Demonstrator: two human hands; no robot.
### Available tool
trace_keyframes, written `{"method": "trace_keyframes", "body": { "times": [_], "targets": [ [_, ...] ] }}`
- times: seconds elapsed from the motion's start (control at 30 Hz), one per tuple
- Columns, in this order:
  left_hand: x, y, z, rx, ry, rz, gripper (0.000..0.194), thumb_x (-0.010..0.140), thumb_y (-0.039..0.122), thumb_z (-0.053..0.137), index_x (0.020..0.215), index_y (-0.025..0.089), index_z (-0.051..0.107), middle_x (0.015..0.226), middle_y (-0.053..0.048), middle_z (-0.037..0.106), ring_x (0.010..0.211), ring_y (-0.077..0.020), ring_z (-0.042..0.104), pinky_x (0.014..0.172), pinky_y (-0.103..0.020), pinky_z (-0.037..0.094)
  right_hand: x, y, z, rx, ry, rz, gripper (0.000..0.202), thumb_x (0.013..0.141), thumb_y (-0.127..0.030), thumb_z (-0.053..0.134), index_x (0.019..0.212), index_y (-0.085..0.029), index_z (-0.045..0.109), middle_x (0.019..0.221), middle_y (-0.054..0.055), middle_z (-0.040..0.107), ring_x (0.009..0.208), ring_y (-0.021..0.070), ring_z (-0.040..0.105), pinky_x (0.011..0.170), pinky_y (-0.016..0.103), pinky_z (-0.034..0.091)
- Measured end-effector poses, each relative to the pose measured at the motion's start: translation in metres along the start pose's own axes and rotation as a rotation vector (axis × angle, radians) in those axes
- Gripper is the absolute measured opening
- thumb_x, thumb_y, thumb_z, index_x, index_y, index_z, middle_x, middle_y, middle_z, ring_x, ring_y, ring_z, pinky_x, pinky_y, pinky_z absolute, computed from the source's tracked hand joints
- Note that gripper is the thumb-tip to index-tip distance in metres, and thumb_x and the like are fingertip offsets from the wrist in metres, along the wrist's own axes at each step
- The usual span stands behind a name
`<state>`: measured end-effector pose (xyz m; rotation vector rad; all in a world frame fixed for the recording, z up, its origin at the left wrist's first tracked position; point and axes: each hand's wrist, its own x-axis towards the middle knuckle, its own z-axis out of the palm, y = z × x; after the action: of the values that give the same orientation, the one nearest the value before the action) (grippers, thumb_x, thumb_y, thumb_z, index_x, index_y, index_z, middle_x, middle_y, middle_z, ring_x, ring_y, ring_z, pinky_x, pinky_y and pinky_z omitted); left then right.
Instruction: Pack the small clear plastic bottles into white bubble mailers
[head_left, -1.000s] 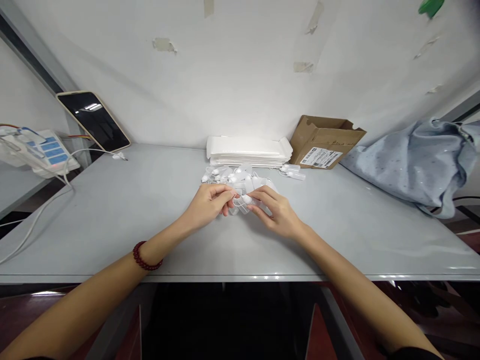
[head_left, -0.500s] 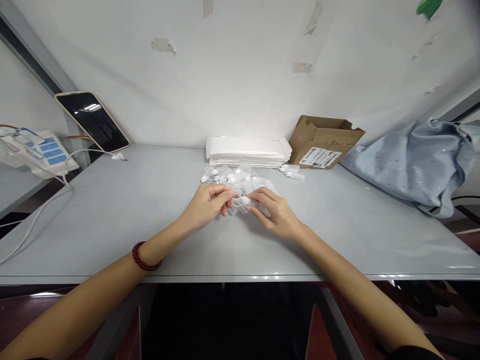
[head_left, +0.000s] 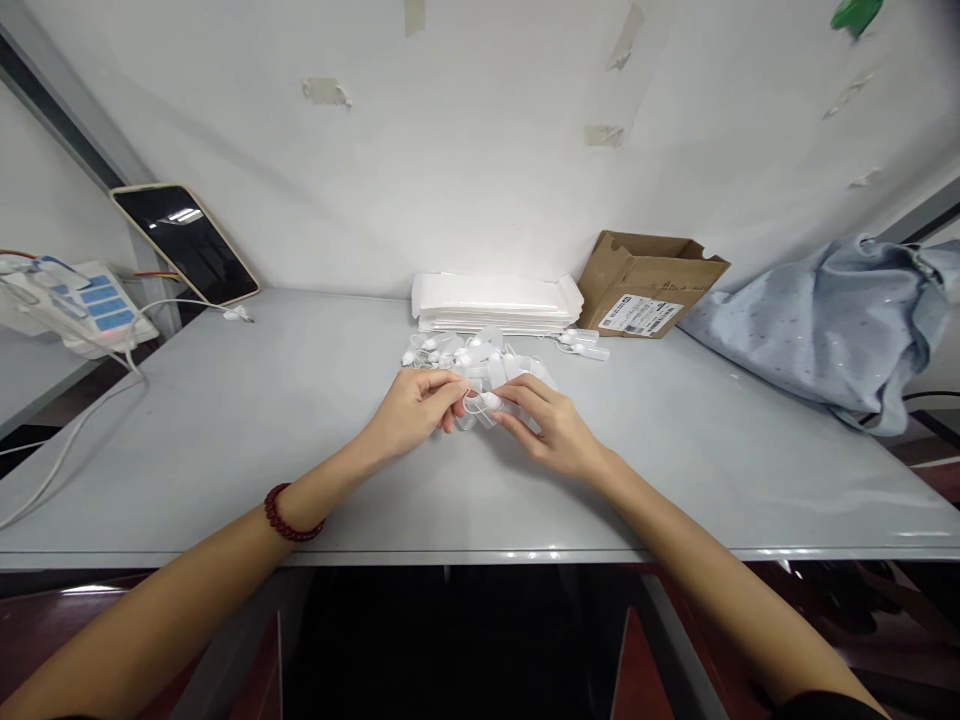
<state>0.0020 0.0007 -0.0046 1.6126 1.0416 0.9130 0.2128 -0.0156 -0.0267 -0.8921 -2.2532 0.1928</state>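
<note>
My left hand is closed in a pinch at the left end of a white string loop. My right hand pinches a small translucent white tag with a white plastic head, and the loop runs from it toward the left fingers. Fingertips hide part of both the string and the tag. Just behind and under the hands lies a loose heap of similar stringed tags. A dark red beaded bracelet circles the left wrist.
Behind the heap is a stack of flat white sleeves. An open cardboard box stands beside it, with several more tags in front. To the right slumps a light blue bag; at left are a phone and a white cable.
</note>
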Motion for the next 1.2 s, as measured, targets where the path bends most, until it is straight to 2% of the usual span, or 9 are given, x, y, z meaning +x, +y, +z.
{"method": "trace_keyframes", "body": {
  "times": [0.3, 0.53, 0.67, 1.2],
  "targets": [
    [-0.0014, 0.0021, 0.0, 0.067, -0.002, 0.06, 0.03, 0.086, 0.029, 0.056, 0.061, 0.015, 0.061, 0.058, 0.001, 0.061, 0.047, -0.0077, 0.053, 0.049, -0.021, 0.042, 0.001, 0.0003, 0.0012, 0.012, 0.041, -0.029, 0.017, 0.094, -0.022, 0.049, 0.108, -0.016, 0.056, 0.091, 0.009, 0.06, 0.075, 0.0175, 0.058, 0.064, 0.03, 0.051],
    [-0.0018, 0.0015, -0.0003, 0.102, -0.01, 0.055, 0.03, 0.086, 0.028, 0.055, 0.059, 0.015, 0.059, 0.053, 0.002, 0.057, 0.047, -0.0081, 0.053, 0.049, -0.02, 0.043, 0.0007, 0.0017, 0.0003, -0.006, 0.022, -0.025, 0.017, 0.096, -0.023, 0.047, 0.111, -0.018, 0.054, 0.092, 0.009, 0.06, 0.074, 0.0172, 0.057, 0.06, 0.029, 0.049],
    [-0.0017, -0.0005, -0.0008, 0.101, -0.036, 0.072, 0.029, 0.087, 0.028, 0.054, 0.062, 0.015, 0.06, 0.062, 0.0, 0.062, 0.048, -0.0075, 0.054, 0.049, -0.019, 0.044, -0.0003, 0.0022, -0.0009, -0.036, -0.001, -0.008, 0.018, 0.096, -0.022, 0.046, 0.111, -0.017, 0.054, 0.094, 0.01, 0.061, 0.074, 0.0178, 0.057, 0.062, 0.031, 0.05],
    [-0.0035, -0.0022, 0.0011, 0.125, -0.057, 0.065, 0.023, 0.087, 0.028, 0.053, 0.071, 0.015, 0.064, 0.062, 0.0, 0.063, 0.048, -0.0084, 0.055, 0.048, -0.019, 0.045, -0.0005, 0.0022, -0.0006, -0.03, -0.01, -0.015, 0.019, 0.096, -0.021, 0.045, 0.112, -0.018, 0.054, 0.095, 0.01, 0.06, 0.077, 0.0184, 0.058, 0.062, 0.03, 0.05]
  ]
}}
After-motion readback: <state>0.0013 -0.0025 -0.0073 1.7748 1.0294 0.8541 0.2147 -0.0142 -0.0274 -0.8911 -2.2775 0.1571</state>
